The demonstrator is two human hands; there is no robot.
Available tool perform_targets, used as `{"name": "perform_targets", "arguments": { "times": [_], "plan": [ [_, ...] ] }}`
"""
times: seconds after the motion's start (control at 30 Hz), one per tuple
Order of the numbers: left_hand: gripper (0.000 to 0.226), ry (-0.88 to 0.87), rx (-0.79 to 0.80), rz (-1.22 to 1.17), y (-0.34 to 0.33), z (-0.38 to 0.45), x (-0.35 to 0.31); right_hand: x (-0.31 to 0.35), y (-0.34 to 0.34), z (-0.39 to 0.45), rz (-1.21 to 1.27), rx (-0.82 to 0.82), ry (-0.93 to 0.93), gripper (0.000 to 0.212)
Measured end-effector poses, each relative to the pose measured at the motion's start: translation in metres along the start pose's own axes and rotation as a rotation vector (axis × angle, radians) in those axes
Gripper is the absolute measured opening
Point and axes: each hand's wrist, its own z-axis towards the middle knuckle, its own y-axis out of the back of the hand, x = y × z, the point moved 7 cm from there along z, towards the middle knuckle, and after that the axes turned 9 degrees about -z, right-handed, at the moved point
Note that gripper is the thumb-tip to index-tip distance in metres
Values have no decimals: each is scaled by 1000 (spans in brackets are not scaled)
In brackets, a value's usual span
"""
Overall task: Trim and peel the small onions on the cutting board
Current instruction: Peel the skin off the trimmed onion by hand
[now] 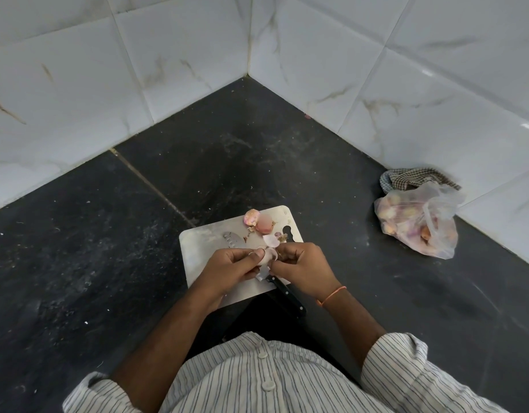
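Onion in hand: you hold a small pale-pink onion (264,254) between both hands, just above the near half of the pale rectangular cutting board (197,248).
Left hand: your left hand (230,263) has its fingers curled round the onion, thumb on top.
Right hand: your right hand (302,263) pinches a flap of pale skin at the onion's right side, fingers bent inward.
Knife: a black-handled kitchen knife (287,295) lies under your hands, its handle jutting off the board's near right edge and its blade tip showing beyond your left hand.
Board, far end: a peeled pink onion (264,225) lies beside loose pinkish onion skins (251,217).
Counter: the board sits on a dark stone counter (108,234) in a white-tiled corner.
Right side: a clear plastic bag of small onions (418,225) rests well apart from the board, touching a checked cloth (412,177) behind it.
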Motion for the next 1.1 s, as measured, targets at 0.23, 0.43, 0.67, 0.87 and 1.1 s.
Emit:
{"name": "perform_targets", "arguments": {
  "times": [0.23,0.43,0.67,0.87,1.1],
  "plan": [
    [17,-2,-11,29,2,0,3,-6,-3,-4,-16,-63,-26,15],
    [24,-108,-44,260,1,4,-9,-15,4,-3,58,40,-45,41],
    [42,-128,28,339,-3,1,-26,-16,20,3,191,212,-23,44],
    [46,-173,-36,357,-7,-4,-36,-15,22,17,220,210,-29,33],
    [55,-301,-51,417,-10,-9,-40,-18,11,20,429,415,-139,27]
  ]
}}
